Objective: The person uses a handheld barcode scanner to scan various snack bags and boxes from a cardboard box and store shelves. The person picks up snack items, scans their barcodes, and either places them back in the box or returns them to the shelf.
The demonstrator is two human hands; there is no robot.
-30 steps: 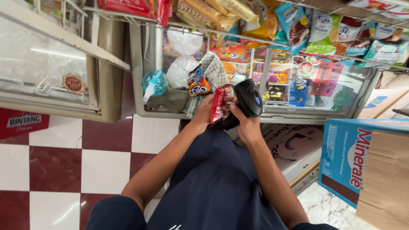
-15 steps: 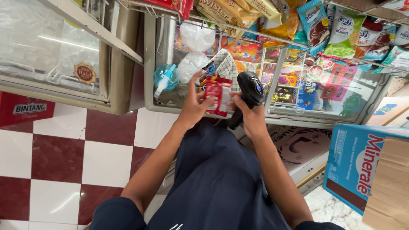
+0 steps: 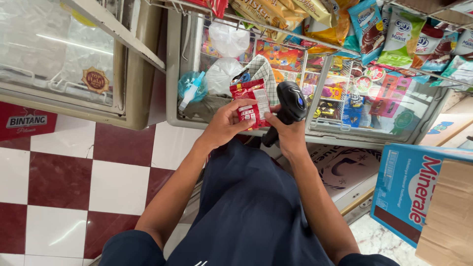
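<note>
One small red snack packet (image 3: 251, 102) sits dead centre of the action, held upright in front of the freezer glass with its printed white panel turned toward the scanner. Left hand (image 3: 227, 123) has it from the packet's 7 o'clock side, fingers curled closed around the lower left edge and thumb laid across the front. Right hand (image 3: 289, 134) is just at the packet's 4 o'clock, wrapped tight around the grip of a black handheld barcode scanner (image 3: 290, 104), whose rounded head sits at the packet's 3 o'clock, almost touching it. Both forearms run down toward 6 o'clock over the person's dark blue top (image 3: 246, 212). Behind the packet, at 11 o'clock, a blue spray bottle (image 3: 190, 88) and knotted clear plastic bags (image 3: 222, 74) lie on the glass-topped chest freezer (image 3: 173, 74). At 12 to 2 o'clock, hanging snack bags (image 3: 320, 22) crowd a wire rack above the freezer. Far out at 9 o'clock stands a second chest freezer (image 3: 133, 88) over a red-and-white checkered floor (image 3: 74, 177). Down at 4 o'clock, a blue cardboard carton (image 3: 409, 187) rests beside a plain brown box (image 3: 448, 216).
</note>
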